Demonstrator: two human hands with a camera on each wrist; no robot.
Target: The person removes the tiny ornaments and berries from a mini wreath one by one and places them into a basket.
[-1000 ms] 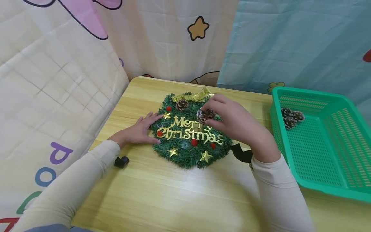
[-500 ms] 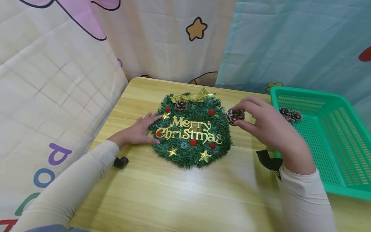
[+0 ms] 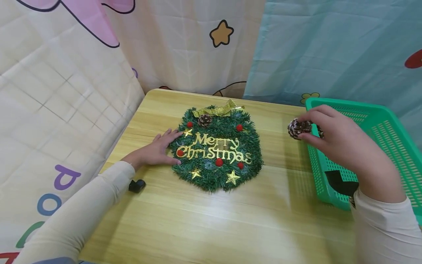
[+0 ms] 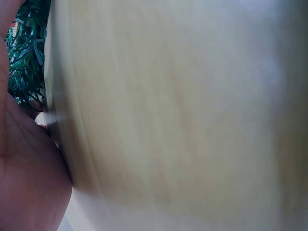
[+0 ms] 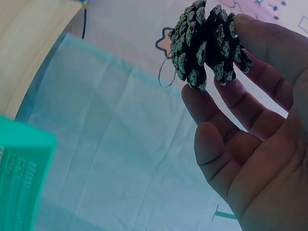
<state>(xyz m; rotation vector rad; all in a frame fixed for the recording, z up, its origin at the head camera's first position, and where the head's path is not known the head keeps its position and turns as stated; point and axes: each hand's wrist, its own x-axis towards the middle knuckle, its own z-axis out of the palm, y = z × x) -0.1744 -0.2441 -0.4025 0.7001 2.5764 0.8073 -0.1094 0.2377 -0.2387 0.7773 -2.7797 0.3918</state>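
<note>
My right hand (image 3: 349, 139) pinches a white-tipped pine cone (image 3: 298, 128) between thumb and fingertips, held beside the left wall of the green basket. In the right wrist view a thin loop of string hangs from this pine cone (image 5: 211, 45). My left hand (image 3: 155, 148) rests with spread fingers at the left edge of a green tinsel wreath (image 3: 214, 179), thumb and fingertips at its rim. The wreath lies flat and bears gold "Merry Christmas" lettering (image 3: 219, 148), gold stars, red balls, a gold ribbon (image 3: 219, 110) and one pine cone (image 3: 205, 120) near its top.
The green plastic basket (image 3: 326, 190) stands at the right of the wooden table (image 3: 204, 223), partly covered by my right hand and forearm. A black strap piece (image 3: 341, 183) shows at my right wrist, another black piece (image 3: 136, 186) by the left. Printed curtains (image 3: 188, 55) hang behind the table.
My right hand has carried the pine cone from above the wreath's upper right to the basket's left side. A red ball there has come into sight. The left hand has stayed put.
</note>
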